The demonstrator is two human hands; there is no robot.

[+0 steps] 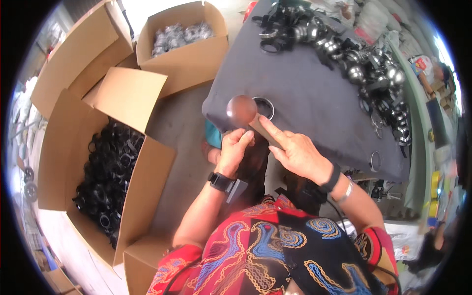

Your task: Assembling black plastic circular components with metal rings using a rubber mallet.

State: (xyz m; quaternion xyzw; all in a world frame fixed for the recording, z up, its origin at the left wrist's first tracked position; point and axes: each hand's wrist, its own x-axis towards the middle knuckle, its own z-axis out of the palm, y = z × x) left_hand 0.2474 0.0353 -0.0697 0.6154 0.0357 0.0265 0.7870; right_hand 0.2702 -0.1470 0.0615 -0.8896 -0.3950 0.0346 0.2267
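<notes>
Patterned cloth (255,250) in red and black, the person's own garment, lay nearest. Beyond it, over the near left edge of the grey table (290,78), was a round-headed piece (241,109), brownish and shiny. Its long axis ran from far left to near right: the head pointed away, and the flat handle (269,132) came back toward the right hand (302,153). This hand gripped the handle, with its forefinger stretched along it. The left hand (232,150), nearer to the head, was curled just on its near side, thumb pressed against forefinger; whether it pinched something, I could not tell. Just right of the head lay a metal ring (273,110).

At the left, an open carton (142,196) contained many black ring-like parts (110,172). Farther, another carton (191,64) held shiny pieces (182,37), apparently wrapped in clear film.
</notes>
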